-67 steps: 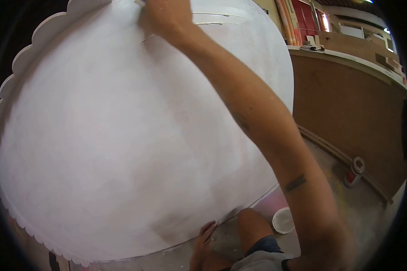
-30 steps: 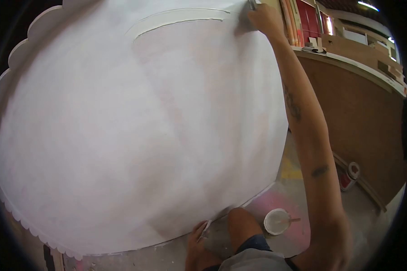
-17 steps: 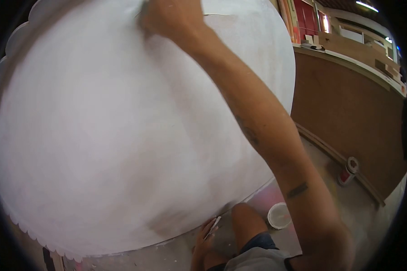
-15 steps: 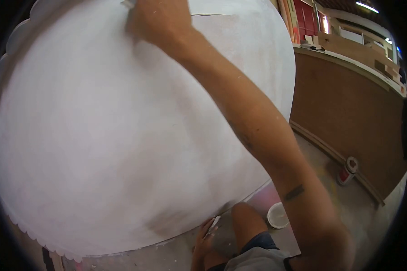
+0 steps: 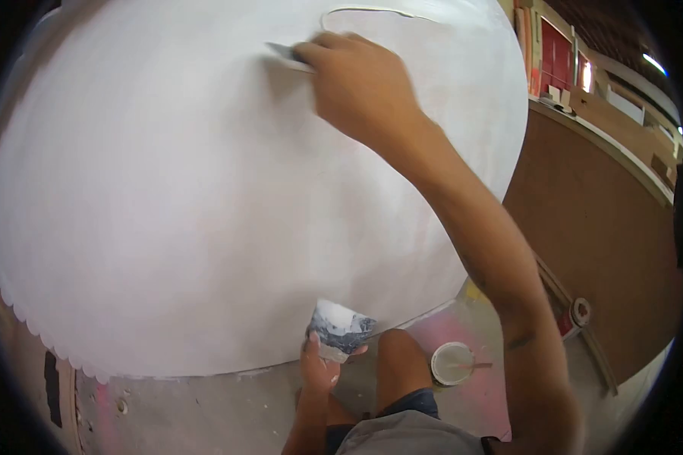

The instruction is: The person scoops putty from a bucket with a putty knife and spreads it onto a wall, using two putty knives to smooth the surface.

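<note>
A large, rounded white surface (image 5: pixel 152 197) fills most of the view, with faint pinkish and grey patches. My right hand (image 5: pixel 368 87) is closed on a thin scraper (image 5: pixel 284 52), whose pale pointed end shows past the fingers, close against the upper part of the surface. Whether the blade touches is hard to tell. Low in front of my knees, my left hand (image 5: pixel 320 371) grips a flat putty spreader (image 5: pixel 344 327) smeared dark grey, with white paste on its upper part. A raised, curved edge or crack (image 5: pixel 372 9) runs along the surface above my right hand.
Beside my knee on the floor stands a white tub (image 5: pixel 437 362) with a stick (image 5: pixel 481 366) in it. Further right, a paint can (image 5: pixel 574 318) sits near wooden strips (image 5: pixel 601 360) and a brown board (image 5: pixel 599 220). Scalloped trim (image 5: pixel 45 337) edges the surface at lower left.
My right hand has come down and right across the white surface with the scraper. My left hand has risen slightly, turning the spreader's paste-covered face into view. The camera view has shifted.
</note>
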`<state>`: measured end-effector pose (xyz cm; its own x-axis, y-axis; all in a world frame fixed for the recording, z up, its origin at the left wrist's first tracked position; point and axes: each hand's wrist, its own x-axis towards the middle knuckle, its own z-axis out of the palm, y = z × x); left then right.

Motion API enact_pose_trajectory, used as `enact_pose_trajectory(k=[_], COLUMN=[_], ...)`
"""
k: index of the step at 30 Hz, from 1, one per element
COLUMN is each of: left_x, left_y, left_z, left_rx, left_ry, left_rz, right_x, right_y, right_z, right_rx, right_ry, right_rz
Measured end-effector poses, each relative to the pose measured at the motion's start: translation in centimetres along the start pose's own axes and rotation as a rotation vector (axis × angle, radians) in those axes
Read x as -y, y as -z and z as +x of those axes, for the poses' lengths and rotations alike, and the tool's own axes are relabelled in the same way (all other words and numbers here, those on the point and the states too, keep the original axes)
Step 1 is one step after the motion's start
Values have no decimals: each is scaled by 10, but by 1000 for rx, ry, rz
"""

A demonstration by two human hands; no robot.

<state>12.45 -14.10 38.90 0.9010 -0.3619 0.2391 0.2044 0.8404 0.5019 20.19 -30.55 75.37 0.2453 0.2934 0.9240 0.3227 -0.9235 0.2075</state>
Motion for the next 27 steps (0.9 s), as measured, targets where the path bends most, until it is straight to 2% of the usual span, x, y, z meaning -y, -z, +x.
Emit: enact_pose_trajectory(k=[1, 3, 4, 5, 6, 7, 9, 10, 12, 13, 15, 17, 19, 20, 21, 22, 24, 25, 27], left_x=[-7, -20, -23, -24, -28, -30, -36, -37, -33, -33, -39, -33, -27, -23, -18, -12, -4, -7, -13], left_y=[-8, -37, -47, -57, -66, -78, -99, -99, -95, -91, -84, -79, -75, -73, -72, -67, -62, -67, -83], left_z=[-2, 3, 3, 6, 9, 10, 15, 15, 15, 11, 5, 7, 10, 13, 16, 19, 27, 33, 42], left_rx=[-2, 140, 110, -47, -203, -234, -341, -369, -161, -169, 8, -29, -60, -33, -2, 24, 219, 263, 521], left_ry=[32, 67, 47, 46, 46, 27, 74, 67, 69, 77, 81, 28, -20, -114, -208, -200, -523, -517, -757], left_rz=[-63, -202, -218, -182, -150, -165, -408, -415, -163, -165, 122, 114, 113, 193, 271, 278, 762, 762, 1307], right_x=[-2, 8, 16, 22, 28, 37, 56, 62, 68, 62, 31, 10, 12, 21, 33, 41, 46, 51, 53], right_y=[2, 20, 27, 34, 30, 24, 18, 11, -3, -5, -9, -5, 8, 20, 35, 44, 45, 45, 44], right_z=[-26, -72, -103, -133, -163, -192, -231, -246, -273, -279, -286, -293, -305, -296, -283, -277, -291, -290, -286], right_rx=[-134, -146, -90, -34, -75, -118, 14, 29, 10, 15, 444, 404, -13, -33, -169, -322, -148, -198, 136], right_ry=[-6, -69, -150, -227, -96, 27, -16, -33, -128, -140, -161, -83, -973, -971, -1216, -1452, -1711, -1687, -1810], right_rz=[152, 688, 740, 792, 876, 962, 1497, 1518, 1106, 1106, 832, 735, 1249, 1242, 1466, 1690, 1910, 1907, 2207])
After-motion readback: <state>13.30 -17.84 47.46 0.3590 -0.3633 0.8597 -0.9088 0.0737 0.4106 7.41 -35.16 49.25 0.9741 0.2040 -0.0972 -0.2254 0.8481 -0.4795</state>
